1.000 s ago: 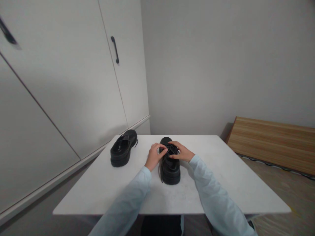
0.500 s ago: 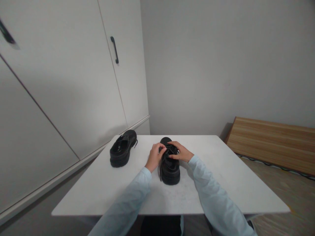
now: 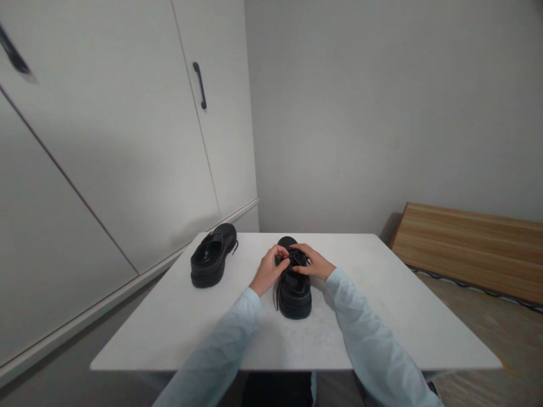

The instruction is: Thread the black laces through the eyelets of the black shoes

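A black lace-up shoe [image 3: 296,299] stands on the white table, its toe pointing away from me. Over its lacing, my left hand [image 3: 270,268] is closed in a pinch on a black shoelace [image 3: 278,297], one end of which hangs down the shoe's left side. My right hand [image 3: 314,263] curves around the right side of the lacing, thumb and fingers closed in on the laces. The exact grip of the fingertips is too small and dark to see fully. A second black shoe [image 3: 207,263] sits apart at the back left, laces hanging at its right.
The white table [image 3: 373,322] reaches toward the grey wall [image 3: 339,113]. White cabinet doors [image 3: 127,141] with dark handles rise on the left. Wood-grain boards [image 3: 462,243] lean by the wall at the right, with a dark cable along their base.
My left hand has shifted slightly right and up over the laces, its thumb closer to the fingers of the right hand. The right hand and both shoes stay nearly in place.
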`<state>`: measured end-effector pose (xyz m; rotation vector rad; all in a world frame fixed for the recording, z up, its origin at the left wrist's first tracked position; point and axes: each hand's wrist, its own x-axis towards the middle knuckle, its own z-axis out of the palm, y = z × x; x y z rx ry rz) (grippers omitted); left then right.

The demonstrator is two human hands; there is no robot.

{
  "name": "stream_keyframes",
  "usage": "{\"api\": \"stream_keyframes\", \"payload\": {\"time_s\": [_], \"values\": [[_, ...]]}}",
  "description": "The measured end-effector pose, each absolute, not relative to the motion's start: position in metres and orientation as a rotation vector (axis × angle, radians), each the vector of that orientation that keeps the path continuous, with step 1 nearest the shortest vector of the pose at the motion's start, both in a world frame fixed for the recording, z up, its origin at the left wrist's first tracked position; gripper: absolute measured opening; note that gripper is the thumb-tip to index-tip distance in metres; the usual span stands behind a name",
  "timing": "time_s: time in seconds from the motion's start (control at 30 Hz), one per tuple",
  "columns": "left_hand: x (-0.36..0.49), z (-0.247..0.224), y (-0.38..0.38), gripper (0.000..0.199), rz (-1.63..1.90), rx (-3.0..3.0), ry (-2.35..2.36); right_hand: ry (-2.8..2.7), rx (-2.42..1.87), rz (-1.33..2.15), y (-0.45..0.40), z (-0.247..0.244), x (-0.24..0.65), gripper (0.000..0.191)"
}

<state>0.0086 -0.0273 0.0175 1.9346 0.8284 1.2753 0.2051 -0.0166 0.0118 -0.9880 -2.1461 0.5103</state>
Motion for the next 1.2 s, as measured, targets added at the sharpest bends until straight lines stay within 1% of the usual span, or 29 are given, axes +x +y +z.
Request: {"api": "stream_keyframes", "payload": {"time_s": [0.13,0.37,0.6,0.83,1.2], "values": [[0.009,0.02,-0.03,0.011,1.275,1.937,0.805,-2.143,-0.982,0.509,-0.016,0.011,0.205,0.061],[0.008,0.023,-0.031,0.008,1.309,1.902,0.837,-2.132,-0.997,0.525,-0.018,0.013,0.205,0.062],[0.009,0.022,-0.028,0.009,1.364,1.763,0.788,-2.128,-1.01,0.528,-0.02,0.016,0.204,0.061],[0.007,0.021,-0.025,0.005,1.384,1.843,0.851,-2.13,-0.995,0.538,-0.019,0.014,0.205,0.06],[-0.003,0.028,-0.023,0.008,1.232,1.997,0.996,-2.124,-1.004,0.546,-0.02,0.015,0.204,0.059]]}}
